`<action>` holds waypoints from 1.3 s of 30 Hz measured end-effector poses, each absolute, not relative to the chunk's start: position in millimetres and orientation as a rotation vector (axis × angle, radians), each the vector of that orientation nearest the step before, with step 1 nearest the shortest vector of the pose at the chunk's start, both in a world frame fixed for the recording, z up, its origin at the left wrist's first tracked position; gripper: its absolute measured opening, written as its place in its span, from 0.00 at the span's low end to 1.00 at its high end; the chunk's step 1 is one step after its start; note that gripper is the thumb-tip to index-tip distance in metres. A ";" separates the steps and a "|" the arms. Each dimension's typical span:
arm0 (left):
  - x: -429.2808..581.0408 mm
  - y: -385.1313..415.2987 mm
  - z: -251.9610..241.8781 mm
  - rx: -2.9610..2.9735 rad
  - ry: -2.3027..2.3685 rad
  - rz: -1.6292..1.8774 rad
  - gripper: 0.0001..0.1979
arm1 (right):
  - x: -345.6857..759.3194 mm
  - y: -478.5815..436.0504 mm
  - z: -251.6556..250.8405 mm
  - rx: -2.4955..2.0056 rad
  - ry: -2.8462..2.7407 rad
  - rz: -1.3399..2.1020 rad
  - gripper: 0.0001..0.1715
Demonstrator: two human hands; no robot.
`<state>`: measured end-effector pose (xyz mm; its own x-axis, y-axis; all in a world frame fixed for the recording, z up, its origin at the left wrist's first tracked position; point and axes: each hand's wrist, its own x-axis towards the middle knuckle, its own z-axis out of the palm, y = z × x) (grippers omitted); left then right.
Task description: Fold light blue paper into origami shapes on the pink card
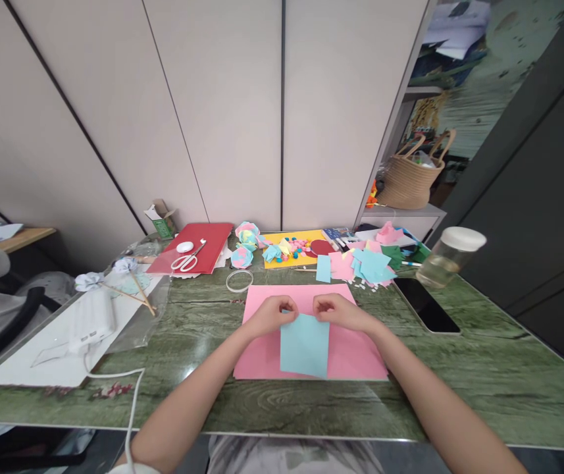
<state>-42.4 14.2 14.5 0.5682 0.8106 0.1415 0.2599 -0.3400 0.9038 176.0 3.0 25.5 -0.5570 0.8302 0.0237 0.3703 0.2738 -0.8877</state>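
Note:
A light blue square of paper hangs over a large pink sheet on the table. My left hand pinches its upper left corner, and my right hand pinches its upper right corner. Both hands are closed, thumbs and fingertips together at the paper's top edge. Beyond the pink sheet lies a smaller blue paper piece, with a pile of pink and blue paper pieces to its right.
Behind are a yellow sheet with small coloured bits, a paper flower, a roll of tape and scissors on a red folder. A phone and a lidded bottle stand right; a white power strip lies left.

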 end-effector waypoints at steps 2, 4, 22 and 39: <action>-45.3 16.5 17.0 1.876 0.876 0.759 0.03 | 178.5 3.5 28.5 -1.072 -2.055 1.239 0.02; -47.6 18.9 18.5 1.872 0.879 0.770 0.03 | 181.1 4.5 30.9 -1.072 -2.048 1.238 0.03; -48.5 22.8 16.9 1.725 0.864 0.832 0.07 | 179.8 5.3 32.7 -1.031 -1.911 1.205 0.14; -31.5 9.7 2.9 1.705 0.837 0.728 0.05 | 155.6 -8.2 20.6 -1.114 -2.012 1.087 0.08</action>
<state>-31.5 9.7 2.9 0.5699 0.8191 0.0659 0.1787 -0.2018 0.9630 155.6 -8.2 20.6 -0.4762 0.8733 0.1030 0.3922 0.3158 -0.8639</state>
